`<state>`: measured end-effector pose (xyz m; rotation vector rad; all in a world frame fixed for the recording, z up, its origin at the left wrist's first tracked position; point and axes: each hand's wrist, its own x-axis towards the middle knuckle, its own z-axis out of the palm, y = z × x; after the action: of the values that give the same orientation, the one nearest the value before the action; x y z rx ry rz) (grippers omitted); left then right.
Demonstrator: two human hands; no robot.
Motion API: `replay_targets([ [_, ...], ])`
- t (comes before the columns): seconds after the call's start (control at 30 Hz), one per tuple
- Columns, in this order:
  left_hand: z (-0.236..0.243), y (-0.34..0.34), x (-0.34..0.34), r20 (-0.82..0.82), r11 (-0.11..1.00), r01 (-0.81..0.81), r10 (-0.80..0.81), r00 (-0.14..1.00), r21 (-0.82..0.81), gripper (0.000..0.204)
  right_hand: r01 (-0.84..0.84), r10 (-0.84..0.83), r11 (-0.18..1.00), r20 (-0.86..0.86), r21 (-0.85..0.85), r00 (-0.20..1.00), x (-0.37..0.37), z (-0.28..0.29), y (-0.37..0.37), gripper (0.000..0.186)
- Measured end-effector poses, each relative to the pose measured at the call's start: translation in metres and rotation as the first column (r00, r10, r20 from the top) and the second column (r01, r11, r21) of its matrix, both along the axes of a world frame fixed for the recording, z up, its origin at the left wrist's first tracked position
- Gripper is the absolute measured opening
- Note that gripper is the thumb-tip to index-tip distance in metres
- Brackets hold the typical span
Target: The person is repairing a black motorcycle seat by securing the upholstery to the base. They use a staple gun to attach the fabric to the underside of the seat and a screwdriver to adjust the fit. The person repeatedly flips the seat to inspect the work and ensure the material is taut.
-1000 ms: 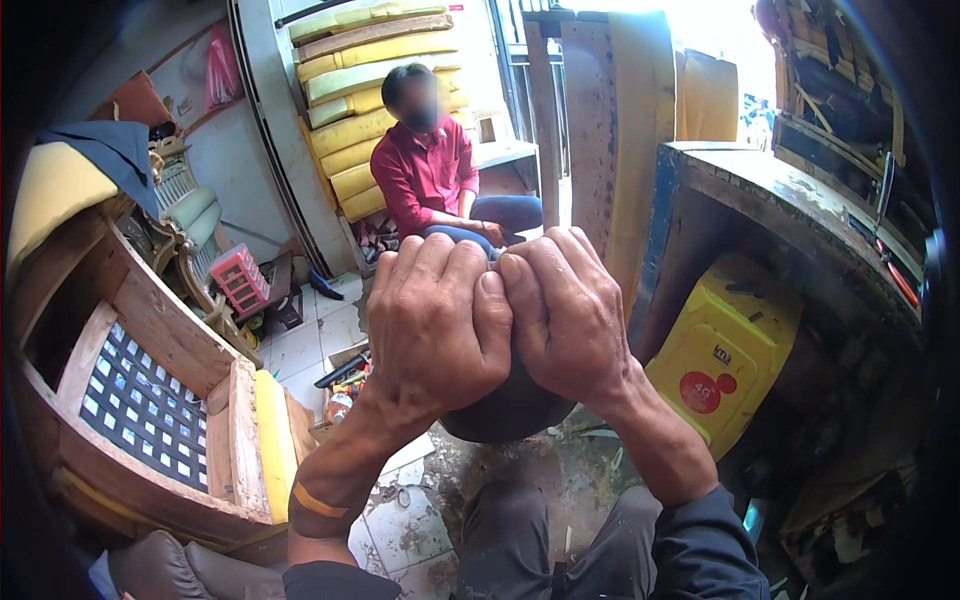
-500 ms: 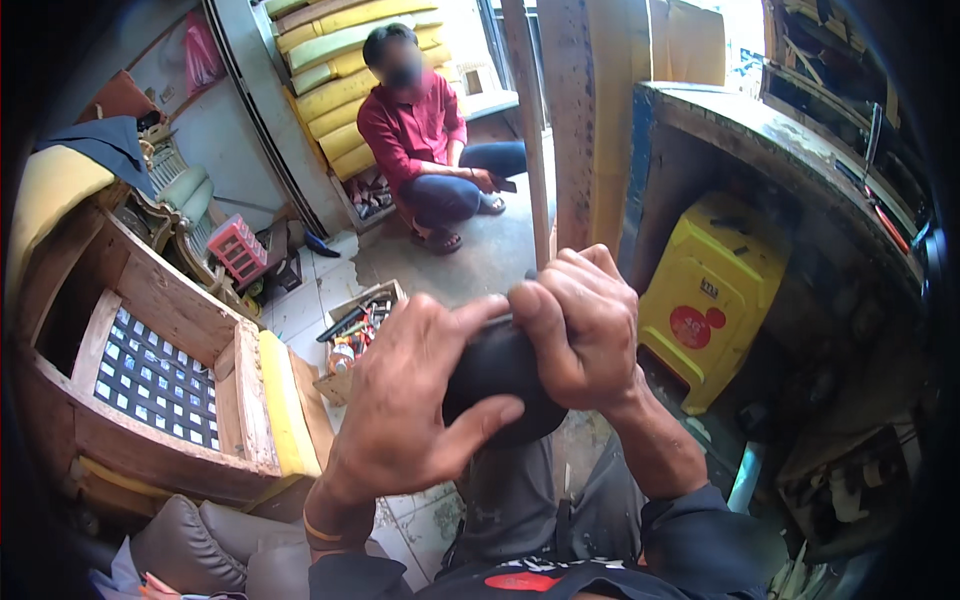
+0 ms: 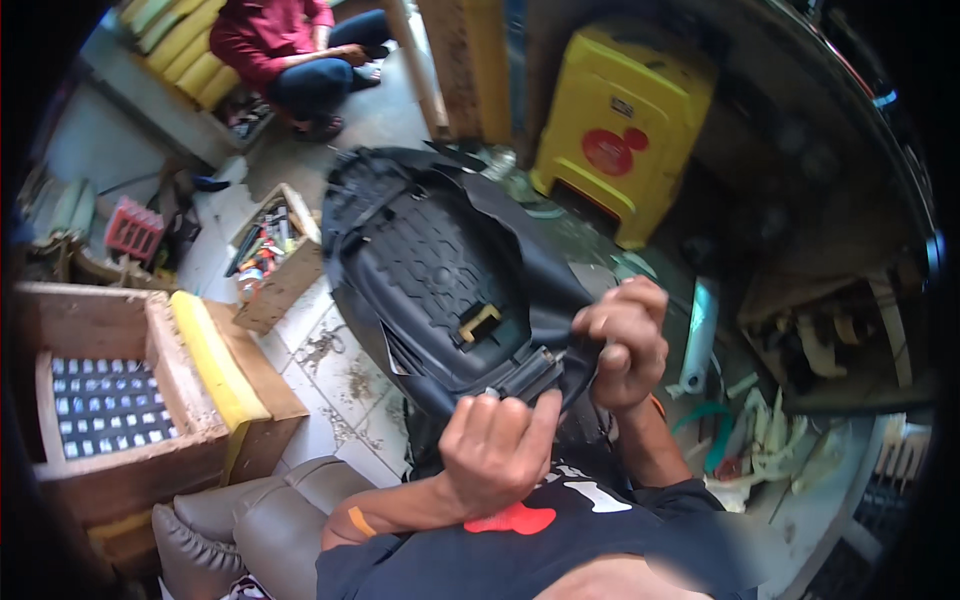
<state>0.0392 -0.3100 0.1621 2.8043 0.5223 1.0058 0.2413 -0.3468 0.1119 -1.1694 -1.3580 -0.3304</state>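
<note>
A large black moulded plastic seat base (image 3: 430,270), ribbed underside up and wrapped at its edge in black cover material, rests in front of me over my lap. My left hand (image 3: 495,450) grips its near end at a black bracket. My right hand (image 3: 625,340) is closed on the black cover material at the right rim, beside the bracket. A small yellow clip (image 3: 478,322) shows on the underside.
A person in a red top (image 3: 290,40) squats at the back left. A wooden box of tools (image 3: 270,255) stands on the tiled floor. A wooden frame with yellow foam (image 3: 150,400) is at left, a yellow plastic stool (image 3: 625,120) behind, a cluttered bench (image 3: 830,330) right.
The view has dropped from the room toward my lap. The dark object held close to the camera is now lower, seen as a seat base, with both hands at its near edge.
</note>
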Motion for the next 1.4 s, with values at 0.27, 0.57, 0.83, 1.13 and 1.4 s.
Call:
replay_targets([
  [0.27, -0.111, -0.045, 0.059, -0.123, 0.971, 0.143, -0.121, 0.985, 0.19, 0.023, 0.098, -0.748, -0.161, 0.186, -0.982, 0.637, 0.049, -0.205, -0.263, 0.044],
  [0.57, -0.128, -0.03, 0.076, -0.257, 0.965, 0.191, -0.14, 0.956, 0.183, 0.02, -0.134, -0.862, -0.371, 0.287, -0.919, 0.418, -0.08, -0.299, -0.312, 0.097],
  [0.83, -0.136, -0.014, 0.082, -0.251, 0.967, 0.19, -0.145, 0.957, 0.168, 0.014, -0.034, -0.878, -0.27, 0.232, -0.962, 0.419, -0.02, -0.138, -0.258, 0.041],
  [1.13, -0.143, -0.01, 0.078, -0.218, 0.972, 0.188, -0.155, 0.963, 0.143, 0.013, -0.112, -0.468, 0.331, -0.266, -0.937, 0.843, 0.012, 0.026, -0.13, 0.024],
  [1.4, -0.15, -0.008, 0.073, -0.19, 0.967, 0.252, -0.238, 0.952, 0.049, 0.007, -0.118, -0.378, 0.049, -0.128, -0.992, 0.917, 0.028, 0.035, -0.095, 0.034],
])
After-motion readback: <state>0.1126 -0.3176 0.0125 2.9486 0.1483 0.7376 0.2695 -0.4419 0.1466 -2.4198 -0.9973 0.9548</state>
